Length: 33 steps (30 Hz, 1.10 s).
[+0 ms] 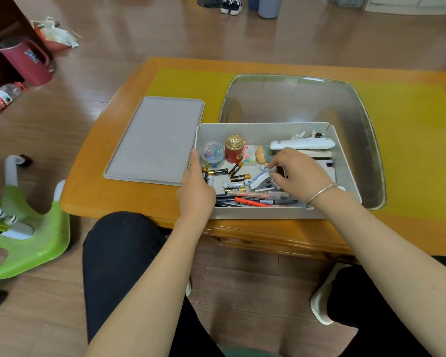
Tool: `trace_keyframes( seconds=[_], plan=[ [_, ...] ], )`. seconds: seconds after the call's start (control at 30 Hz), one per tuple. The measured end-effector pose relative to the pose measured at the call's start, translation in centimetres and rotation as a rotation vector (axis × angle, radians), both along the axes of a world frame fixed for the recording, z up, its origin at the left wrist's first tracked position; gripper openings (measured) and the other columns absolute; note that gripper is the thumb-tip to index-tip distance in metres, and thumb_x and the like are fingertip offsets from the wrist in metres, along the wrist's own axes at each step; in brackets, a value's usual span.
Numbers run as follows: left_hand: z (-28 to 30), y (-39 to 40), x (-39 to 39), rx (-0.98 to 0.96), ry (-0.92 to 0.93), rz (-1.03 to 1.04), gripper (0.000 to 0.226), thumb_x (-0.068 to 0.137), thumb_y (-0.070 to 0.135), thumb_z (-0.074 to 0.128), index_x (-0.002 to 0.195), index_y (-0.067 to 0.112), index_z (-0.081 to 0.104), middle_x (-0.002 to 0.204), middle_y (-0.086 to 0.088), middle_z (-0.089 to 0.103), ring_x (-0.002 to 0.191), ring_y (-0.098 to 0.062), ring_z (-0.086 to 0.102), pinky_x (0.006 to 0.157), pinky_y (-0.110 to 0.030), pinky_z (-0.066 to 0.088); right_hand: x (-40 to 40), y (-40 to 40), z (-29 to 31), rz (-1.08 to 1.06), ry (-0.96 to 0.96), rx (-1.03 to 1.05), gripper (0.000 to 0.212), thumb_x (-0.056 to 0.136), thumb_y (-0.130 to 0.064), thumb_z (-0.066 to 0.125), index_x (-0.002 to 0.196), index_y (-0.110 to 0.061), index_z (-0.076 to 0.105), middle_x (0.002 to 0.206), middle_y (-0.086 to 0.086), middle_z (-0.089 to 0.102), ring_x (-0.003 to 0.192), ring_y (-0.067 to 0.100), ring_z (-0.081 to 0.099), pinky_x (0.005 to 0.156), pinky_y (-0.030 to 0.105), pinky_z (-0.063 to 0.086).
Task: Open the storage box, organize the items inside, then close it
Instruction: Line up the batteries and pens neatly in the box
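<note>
The grey storage box [344, 161] stands open on the table, and its flat grey lid [155, 140] lies beside it to the left. Inside are several batteries [238, 177], pens [258, 200] along the near wall, a white stapler [262, 180], a red jar with a gold cap [234, 148], a clear ball [212, 150], a small doll [262, 153] and a white toy plane [303, 144]. My left hand [196, 188] rests on the box's left wall, thumb along the rim. My right hand [298, 173] reaches into the box with curled fingers over small items by the stapler; what it pinches is hidden.
A clear plastic tray [355, 104] lies behind the box on the yellow mat [186, 83] of the orange wooden table [95, 181]. On the floor to the left are a green child's seat [31, 228], a red jug [29, 60] and a water bottle [0, 99].
</note>
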<state>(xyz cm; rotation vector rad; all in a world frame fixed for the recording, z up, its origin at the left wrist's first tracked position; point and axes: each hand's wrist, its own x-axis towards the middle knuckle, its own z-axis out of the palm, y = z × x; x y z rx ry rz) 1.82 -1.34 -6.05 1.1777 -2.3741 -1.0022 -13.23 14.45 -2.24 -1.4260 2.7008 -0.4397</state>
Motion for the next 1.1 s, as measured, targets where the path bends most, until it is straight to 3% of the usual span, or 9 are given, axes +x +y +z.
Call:
trace_keyframes(
  seconds=[0.13, 0.2, 0.27, 0.33, 0.47, 0.67, 0.83, 0.93, 1.1],
  plan=[
    [-0.1, 0.5, -0.2, 0.012, 0.024, -0.01, 0.089, 0.089, 0.0, 0.061, 0.154, 0.025, 0.006, 0.142, -0.008, 0.042, 0.122, -0.023, 0.049, 0.09, -0.037, 0.052, 0.3, -1.6, -0.6, 0.035, -0.063, 0.156, 0.033, 0.089, -0.022, 0.057, 0.122, -0.022, 0.055, 0.124, 0.0, 0.05, 0.107, 0.02, 0.054, 0.085, 0.034, 0.048],
    [0.0, 0.4, -0.2, 0.038, 0.031, -0.036, 0.09, 0.088, -0.001, 0.061, 0.154, 0.024, 0.005, 0.144, -0.008, 0.039, 0.125, -0.023, 0.046, 0.09, -0.033, 0.05, 0.3, -2.2, -0.6, 0.068, -0.079, 0.191, 0.023, 0.086, -0.025, 0.062, 0.109, -0.024, 0.062, 0.113, -0.001, 0.055, 0.101, 0.018, 0.056, 0.082, 0.031, 0.048],
    [0.1, 0.2, -0.1, 0.07, 0.034, -0.069, 0.091, 0.087, -0.005, 0.06, 0.154, 0.023, 0.005, 0.146, -0.009, 0.036, 0.126, -0.024, 0.045, 0.088, -0.032, 0.05, 0.3, -2.7, -0.5, 0.094, -0.171, 0.212, 0.008, 0.081, -0.029, 0.07, 0.086, -0.025, 0.066, 0.087, -0.007, 0.062, 0.084, 0.013, 0.061, 0.074, 0.027, 0.05],
    [0.4, -0.2, 0.1, 0.086, 0.046, -0.089, 0.083, 0.086, -0.007, 0.057, 0.151, 0.021, 0.013, 0.142, -0.01, 0.04, 0.119, -0.024, 0.05, 0.081, -0.031, 0.049, 0.4, -3.0, -0.5, 0.126, -0.255, 0.287, 0.012, 0.074, -0.034, 0.076, 0.074, -0.025, 0.068, 0.068, -0.016, 0.059, 0.069, 0.007, 0.06, 0.067, 0.025, 0.051],
    [1.0, -1.9, -0.1, 0.07, 0.057, -0.111, 0.057, 0.093, -0.001, 0.047, 0.143, 0.017, 0.027, 0.128, -0.011, 0.053, 0.106, -0.026, 0.056, 0.08, -0.039, 0.052, 0.3, -3.1, -1.2, 0.161, -0.295, 0.448, 0.014, 0.071, -0.036, 0.079, 0.074, -0.025, 0.07, 0.064, -0.019, 0.059, 0.064, -0.001, 0.056, 0.07, 0.025, 0.053],
    [0.0, -2.7, -0.7, 0.037, 0.073, -0.184, 0.065, 0.094, -0.003, 0.042, 0.149, 0.023, 0.021, 0.142, -0.011, 0.041, 0.123, -0.024, 0.047, 0.088, -0.026, 0.037, 0.3, -3.7, -1.4, 0.209, -0.187, 0.536, 0.015, 0.072, -0.03, 0.073, 0.064, -0.029, 0.06, 0.063, -0.017, 0.057, 0.06, 0.001, 0.051, 0.054, 0.02, 0.043],
    [-0.8, -2.6, -1.0, 0.042, 0.112, -0.145, 0.079, 0.09, -0.004, 0.048, 0.151, 0.032, 0.013, 0.14, -0.006, 0.044, 0.121, -0.021, 0.049, 0.085, -0.028, 0.044, 0.6, -4.2, -1.7, 0.134, -0.101, 0.453, 0.015, 0.074, -0.035, 0.068, 0.069, -0.022, 0.063, 0.072, -0.006, 0.064, 0.071, 0.015, 0.06, 0.063, 0.027, 0.05],
    [-0.7, -2.6, -1.0, 0.061, 0.16, -0.134, 0.078, 0.091, -0.002, 0.05, 0.15, 0.034, 0.015, 0.136, -0.003, 0.049, 0.118, -0.019, 0.051, 0.083, -0.029, 0.048, 0.0, -4.3, -1.7, 0.113, -0.022, 0.331, 0.02, 0.08, -0.041, 0.065, 0.08, -0.021, 0.064, 0.077, -0.005, 0.063, 0.076, 0.015, 0.059, 0.063, 0.026, 0.045],
    [-0.7, -2.5, -1.0, 0.04, 0.164, -0.12, 0.071, 0.092, 0.0, 0.046, 0.149, 0.033, 0.02, 0.134, -0.004, 0.05, 0.117, -0.021, 0.052, 0.082, -0.03, 0.046, -0.6, -4.1, -1.2, 0.061, -0.176, 0.141, 0.014, 0.08, -0.036, 0.07, 0.081, -0.024, 0.064, 0.076, -0.005, 0.066, 0.071, 0.011, 0.057, 0.068, 0.024, 0.045]
  ],
)
